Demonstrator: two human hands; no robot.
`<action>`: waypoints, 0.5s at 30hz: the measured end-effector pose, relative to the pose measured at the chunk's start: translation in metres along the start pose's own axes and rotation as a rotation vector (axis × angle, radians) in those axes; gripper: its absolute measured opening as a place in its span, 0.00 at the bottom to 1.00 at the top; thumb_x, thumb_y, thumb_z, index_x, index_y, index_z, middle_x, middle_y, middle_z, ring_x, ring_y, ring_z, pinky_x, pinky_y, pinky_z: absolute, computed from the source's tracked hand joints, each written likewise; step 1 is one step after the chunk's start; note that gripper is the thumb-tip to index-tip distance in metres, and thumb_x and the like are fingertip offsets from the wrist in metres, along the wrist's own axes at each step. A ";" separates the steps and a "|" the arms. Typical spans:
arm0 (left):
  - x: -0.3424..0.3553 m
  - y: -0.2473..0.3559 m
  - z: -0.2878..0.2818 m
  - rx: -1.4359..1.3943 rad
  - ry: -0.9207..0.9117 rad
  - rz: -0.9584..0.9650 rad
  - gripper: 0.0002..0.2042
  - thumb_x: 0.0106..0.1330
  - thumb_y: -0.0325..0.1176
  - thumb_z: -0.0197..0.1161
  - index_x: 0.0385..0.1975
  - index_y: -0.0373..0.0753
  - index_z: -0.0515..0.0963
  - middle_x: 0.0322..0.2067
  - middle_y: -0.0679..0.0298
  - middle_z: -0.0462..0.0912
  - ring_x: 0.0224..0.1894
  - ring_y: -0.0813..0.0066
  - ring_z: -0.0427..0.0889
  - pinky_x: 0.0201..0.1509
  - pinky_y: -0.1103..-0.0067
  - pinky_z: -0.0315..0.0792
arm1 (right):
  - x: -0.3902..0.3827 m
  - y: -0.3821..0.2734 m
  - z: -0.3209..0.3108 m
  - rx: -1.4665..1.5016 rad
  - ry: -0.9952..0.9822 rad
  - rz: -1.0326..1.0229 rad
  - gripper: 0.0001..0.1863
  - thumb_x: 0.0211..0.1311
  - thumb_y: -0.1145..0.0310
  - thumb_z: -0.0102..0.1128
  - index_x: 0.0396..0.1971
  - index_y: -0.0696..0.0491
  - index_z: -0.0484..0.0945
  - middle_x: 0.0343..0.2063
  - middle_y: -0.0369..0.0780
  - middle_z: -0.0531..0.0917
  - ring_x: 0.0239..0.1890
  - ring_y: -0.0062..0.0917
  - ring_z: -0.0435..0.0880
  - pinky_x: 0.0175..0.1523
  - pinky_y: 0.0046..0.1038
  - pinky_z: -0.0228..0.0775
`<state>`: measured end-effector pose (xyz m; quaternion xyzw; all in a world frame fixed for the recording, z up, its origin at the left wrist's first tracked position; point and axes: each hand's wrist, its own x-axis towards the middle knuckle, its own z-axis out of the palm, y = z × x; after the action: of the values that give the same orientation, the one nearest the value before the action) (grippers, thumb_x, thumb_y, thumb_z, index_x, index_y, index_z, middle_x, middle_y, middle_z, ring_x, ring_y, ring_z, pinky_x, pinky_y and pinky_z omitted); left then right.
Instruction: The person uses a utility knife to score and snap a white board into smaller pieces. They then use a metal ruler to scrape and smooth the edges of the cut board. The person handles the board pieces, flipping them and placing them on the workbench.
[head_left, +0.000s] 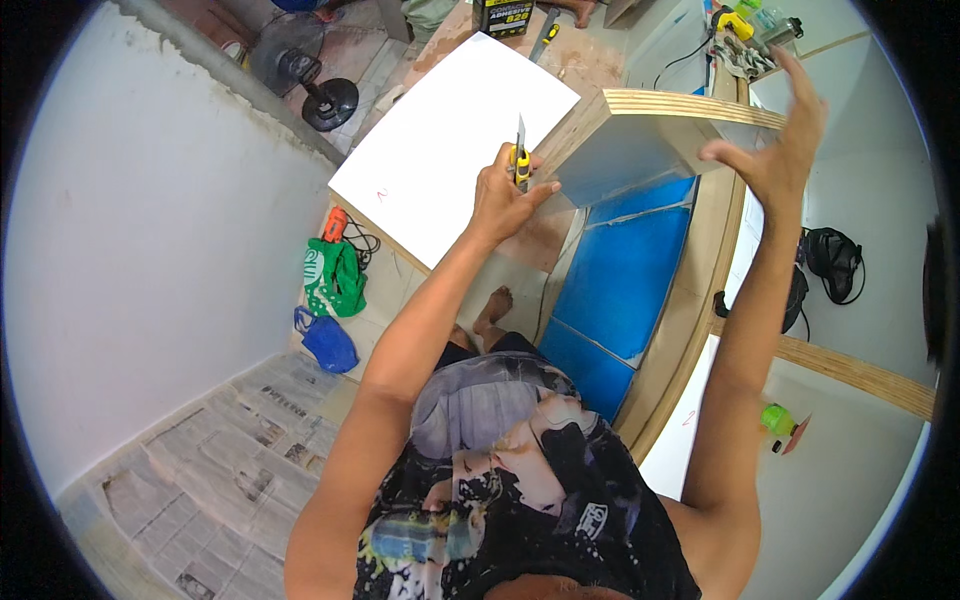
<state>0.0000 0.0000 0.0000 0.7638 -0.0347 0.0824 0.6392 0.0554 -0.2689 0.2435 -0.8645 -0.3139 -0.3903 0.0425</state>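
Note:
My left hand (502,203) is closed around a yellow and black utility knife (520,168), its blade out and pointing away from me. The thumb of that hand reaches toward the near left corner of a plywood panel (640,160) with a smooth grey-white face and layered edges, which stands tilted in front of me. At the panel's right end my right hand (778,160) has its thumb and fingers spread wide; whether the palm touches the edge, I cannot tell. Left of the knife lies a large white sheet (430,140) with a small red mark.
Beyond the sheet stand a dark can (502,16) and a second cutter (545,35). Blue tiles (610,280) lie below the panel, beside a curved wooden edge (690,290). On the left are a fan (325,100), a green bag (336,277), a blue bag (327,342) and newspaper (230,460).

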 end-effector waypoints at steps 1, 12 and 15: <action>0.000 0.005 0.005 0.005 0.011 -0.002 0.21 0.52 0.37 0.78 0.40 0.39 0.73 0.26 0.62 0.82 0.26 0.72 0.80 0.33 0.76 0.74 | -0.016 0.001 -0.003 0.049 0.136 0.081 0.61 0.41 0.28 0.68 0.67 0.54 0.54 0.65 0.46 0.64 0.67 0.41 0.65 0.73 0.51 0.46; 0.007 0.014 -0.001 0.010 0.020 0.019 0.20 0.53 0.35 0.78 0.36 0.39 0.71 0.27 0.65 0.79 0.29 0.77 0.77 0.36 0.78 0.74 | -0.196 0.101 0.122 0.657 0.495 1.149 0.37 0.72 0.43 0.48 0.64 0.60 0.61 0.60 0.47 0.67 0.64 0.34 0.65 0.69 0.32 0.53; 0.008 0.003 -0.002 -0.065 0.034 0.033 0.21 0.51 0.35 0.79 0.37 0.39 0.72 0.27 0.65 0.80 0.31 0.77 0.78 0.36 0.78 0.74 | -0.188 0.115 0.163 0.969 0.476 1.218 0.43 0.71 0.35 0.40 0.69 0.58 0.56 0.68 0.47 0.61 0.70 0.37 0.59 0.72 0.36 0.47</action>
<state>0.0068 0.0019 0.0046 0.7403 -0.0391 0.1048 0.6629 0.1338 -0.4048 0.0186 -0.6632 0.0949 -0.2929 0.6822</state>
